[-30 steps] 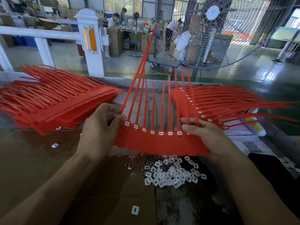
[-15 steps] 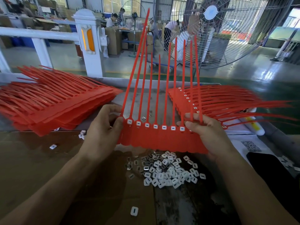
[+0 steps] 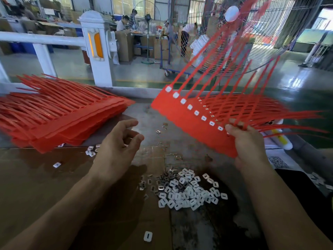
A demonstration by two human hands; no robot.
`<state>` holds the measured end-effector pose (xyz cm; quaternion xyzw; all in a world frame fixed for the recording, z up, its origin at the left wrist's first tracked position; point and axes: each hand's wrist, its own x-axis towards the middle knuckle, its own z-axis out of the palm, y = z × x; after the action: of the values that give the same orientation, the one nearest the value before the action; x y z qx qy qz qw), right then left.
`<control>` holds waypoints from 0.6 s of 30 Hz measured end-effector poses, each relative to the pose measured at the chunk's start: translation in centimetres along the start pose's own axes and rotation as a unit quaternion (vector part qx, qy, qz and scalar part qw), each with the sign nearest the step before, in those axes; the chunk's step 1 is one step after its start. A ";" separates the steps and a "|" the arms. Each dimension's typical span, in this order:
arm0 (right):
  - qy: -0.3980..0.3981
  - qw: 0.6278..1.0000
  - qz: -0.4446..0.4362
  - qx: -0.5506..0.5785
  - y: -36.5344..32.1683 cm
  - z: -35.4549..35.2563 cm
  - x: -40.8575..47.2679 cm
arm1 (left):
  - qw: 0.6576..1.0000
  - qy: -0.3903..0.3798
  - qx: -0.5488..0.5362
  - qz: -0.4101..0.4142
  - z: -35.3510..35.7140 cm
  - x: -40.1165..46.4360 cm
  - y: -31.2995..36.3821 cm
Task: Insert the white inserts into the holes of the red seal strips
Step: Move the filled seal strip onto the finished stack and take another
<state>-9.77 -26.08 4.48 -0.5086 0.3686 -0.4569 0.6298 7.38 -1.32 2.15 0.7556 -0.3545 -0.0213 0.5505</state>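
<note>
Your right hand [image 3: 249,141]: grip clamped on the near end of a red seal strip sheet [image 3: 194,123], held tilted above the desk [image 3: 45,177], white inserts seated along its row of holes. Your left hand [image 3: 117,147]: grip apart, fingers loosely curled, holding nothing, over the desk. Loose white inserts [image 3: 187,193]: heaped on the desk between your forearms. Stacks of red seal strips: one far left [image 3: 59,112], one behind the held sheet [image 3: 266,109].

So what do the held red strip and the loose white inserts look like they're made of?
Held red strip: apparently flexible moulded plastic, smooth with a slight sheen; its thin tails fan and bend. White inserts: seemingly matte, slightly translucent plastic. Some greyer pieces beside them glint and could be metal; I can't tell.
</note>
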 end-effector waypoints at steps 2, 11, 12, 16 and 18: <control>0.040 0.999 -0.005 0.015 0.0 -0.1 0.8 | 1.000 -0.001 0.000 0.000 0.0 -0.1 0.2; 0.127 0.990 -0.055 -0.036 0.7 -0.7 2.3 | 0.999 -0.011 0.034 -0.002 0.0 -0.7 1.1; 0.126 0.989 -0.057 -0.045 0.7 -0.7 2.3 | 0.999 -0.011 0.035 0.001 0.0 -0.8 1.2; 0.127 0.989 -0.053 -0.061 0.6 -0.5 2.1 | 0.999 -0.011 0.039 0.015 0.0 -0.7 1.4; 0.130 0.988 -0.056 -0.063 0.5 -0.4 2.0 | 0.998 -0.012 0.048 0.026 0.1 -0.7 1.3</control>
<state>-9.48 -28.08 3.94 -0.5036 0.4462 -0.5294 0.5168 6.18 -1.20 3.02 0.7713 -0.3809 0.0010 0.5099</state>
